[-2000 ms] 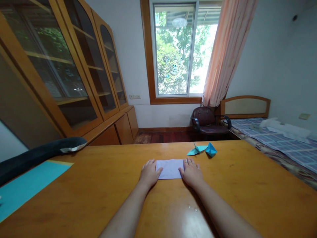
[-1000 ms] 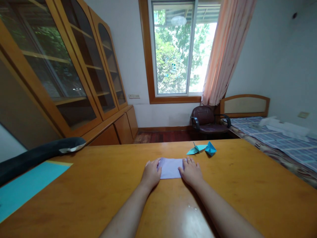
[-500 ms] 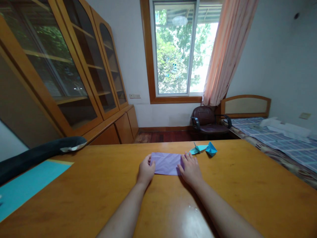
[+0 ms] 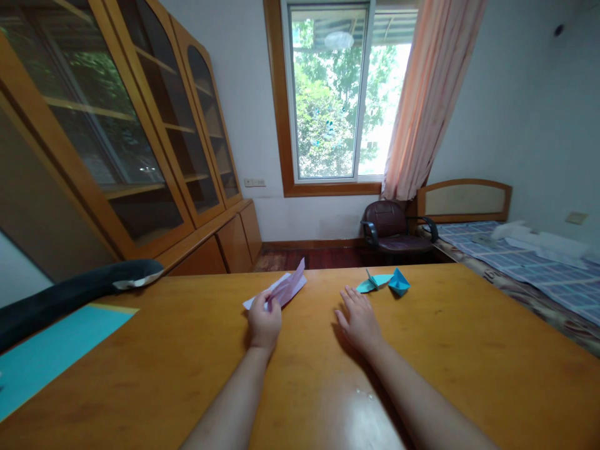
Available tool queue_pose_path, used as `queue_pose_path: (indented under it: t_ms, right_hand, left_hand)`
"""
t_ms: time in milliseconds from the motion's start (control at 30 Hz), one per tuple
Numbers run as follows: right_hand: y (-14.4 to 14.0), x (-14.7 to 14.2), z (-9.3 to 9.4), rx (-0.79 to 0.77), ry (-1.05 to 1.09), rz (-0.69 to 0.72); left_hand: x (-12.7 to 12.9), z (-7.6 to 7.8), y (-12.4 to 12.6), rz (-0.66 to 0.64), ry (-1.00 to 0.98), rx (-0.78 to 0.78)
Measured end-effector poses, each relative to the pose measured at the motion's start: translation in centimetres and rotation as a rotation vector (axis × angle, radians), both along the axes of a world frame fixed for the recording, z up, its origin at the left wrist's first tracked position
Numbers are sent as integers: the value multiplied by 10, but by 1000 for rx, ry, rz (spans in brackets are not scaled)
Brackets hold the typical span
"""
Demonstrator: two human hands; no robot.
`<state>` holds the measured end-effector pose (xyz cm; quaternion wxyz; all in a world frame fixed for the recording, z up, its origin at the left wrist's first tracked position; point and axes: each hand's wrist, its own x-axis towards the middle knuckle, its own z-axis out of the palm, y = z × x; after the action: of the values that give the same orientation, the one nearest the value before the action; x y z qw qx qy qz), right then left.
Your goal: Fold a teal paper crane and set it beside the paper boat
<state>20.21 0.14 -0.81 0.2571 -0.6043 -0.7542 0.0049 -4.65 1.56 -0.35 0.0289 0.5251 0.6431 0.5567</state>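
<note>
**Left hand lifts lilac paper off desk; right hand flat**

Landmark = wooden desk (image 4: 187, 350). L hand (image 4: 265, 322) sits approx. mid-desk, fingers clenched on the near edge of a folded lilac paper (image 4: 281, 290); the sheet is tilted, far corner raised above the desk top, pointing toward the window side. R hand (image 4: 360, 320) rests on the desk just right of L, fingers spread and released, grasping nothing, apart from the paper. Two folded blue paper figures (image 4: 387, 282) lie on the desk beyond R hand, near the far edge, not touched. Teal sheet (image 4: 51, 350) lies flat at the desk's left edge, w/ a dark chair back (image 4: 70, 290) behind it.
</note>
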Motion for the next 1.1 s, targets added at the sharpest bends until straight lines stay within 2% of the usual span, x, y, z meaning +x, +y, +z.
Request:
queue_pose_path:
  t_ms: [167, 267, 367, 533, 800, 933, 1100]
  right_hand:
    - [4, 2, -9, 240, 98, 168]
    - [2, 0, -10, 307, 133, 262]
    - [-2, -3, -8, 270, 125, 331]
    - [-7, -10, -4, 130, 80, 451]
    - [-7, -10, -8, -57, 85, 581]
    - [-5, -11, -9, -99, 96, 635]
    - [-5, -9, -9, -115, 119, 621]
  left_hand:
    - [24, 10, -20, -382, 452, 151]
    - [34, 14, -27, -563, 630, 74]
    - [38, 18, -30, -691, 720, -46]
    - [40, 18, -30, -769, 731, -193]
    - [45, 11, -31, -859, 730, -277]
    - [46, 8, -30, -872, 693, -286]
    - [42, 7, -28, -870, 654, -313]
